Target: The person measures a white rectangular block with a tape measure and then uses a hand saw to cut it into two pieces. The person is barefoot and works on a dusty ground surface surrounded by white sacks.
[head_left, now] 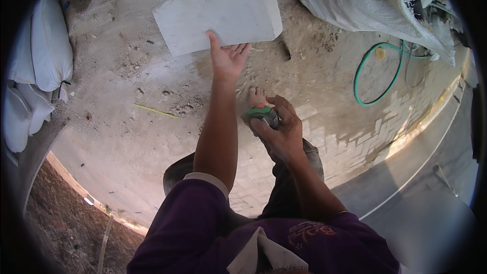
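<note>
A pale grey flat slab (223, 7) with straight edges lies at the top middle, over the dusty ground. At its near edge is my left hand (228, 63), palm up, with the thumb on the slab's top face and the fingertips tucked at or under the edge. My right hand (284, 129) is closed around a small green-and-black handheld object (264, 115), whose exact kind I cannot make out. It is held above my bare foot (257, 95), and the hand hides part of it.
White filled sacks (50, 43) are stacked at the left. A large open white sack (360, 0) lies at the upper right, near a looped green hose (362, 68). A thin yellow-green strip (156, 110) rests among crumbs of rubble. Paving blocks (350, 132) show at the right.
</note>
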Motion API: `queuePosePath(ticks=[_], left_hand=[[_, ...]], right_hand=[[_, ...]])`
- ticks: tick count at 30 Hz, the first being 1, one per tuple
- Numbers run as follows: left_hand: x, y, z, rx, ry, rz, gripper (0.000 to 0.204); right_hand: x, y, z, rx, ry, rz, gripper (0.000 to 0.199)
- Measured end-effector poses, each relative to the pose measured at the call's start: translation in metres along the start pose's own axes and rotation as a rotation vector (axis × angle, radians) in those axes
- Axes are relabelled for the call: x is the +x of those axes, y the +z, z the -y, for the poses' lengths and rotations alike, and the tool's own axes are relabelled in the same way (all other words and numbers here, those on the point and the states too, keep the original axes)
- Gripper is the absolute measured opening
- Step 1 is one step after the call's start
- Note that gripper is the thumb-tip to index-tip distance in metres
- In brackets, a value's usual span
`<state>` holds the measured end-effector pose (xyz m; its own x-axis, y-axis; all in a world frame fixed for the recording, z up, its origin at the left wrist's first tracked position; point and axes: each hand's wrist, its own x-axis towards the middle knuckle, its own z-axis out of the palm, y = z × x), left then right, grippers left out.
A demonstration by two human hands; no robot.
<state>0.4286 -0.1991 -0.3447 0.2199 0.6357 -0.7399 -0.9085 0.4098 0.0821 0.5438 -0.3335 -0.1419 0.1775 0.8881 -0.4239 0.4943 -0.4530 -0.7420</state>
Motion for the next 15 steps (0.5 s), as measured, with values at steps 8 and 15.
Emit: queuePosePath(ticks=[8,15], left_hand=[[0.023,-0.002,0.028,-0.121,0.272,0.229,0.102],[0.02,-0.002,0.023,-0.14,0.26,0.157,0.084]], right_hand=[[0.001,-0.014,0.004,0.615,0.118,0.038,0.032],[-0.005,-0.01,-0.002,0.527,-0.159,0.016,0.034]])
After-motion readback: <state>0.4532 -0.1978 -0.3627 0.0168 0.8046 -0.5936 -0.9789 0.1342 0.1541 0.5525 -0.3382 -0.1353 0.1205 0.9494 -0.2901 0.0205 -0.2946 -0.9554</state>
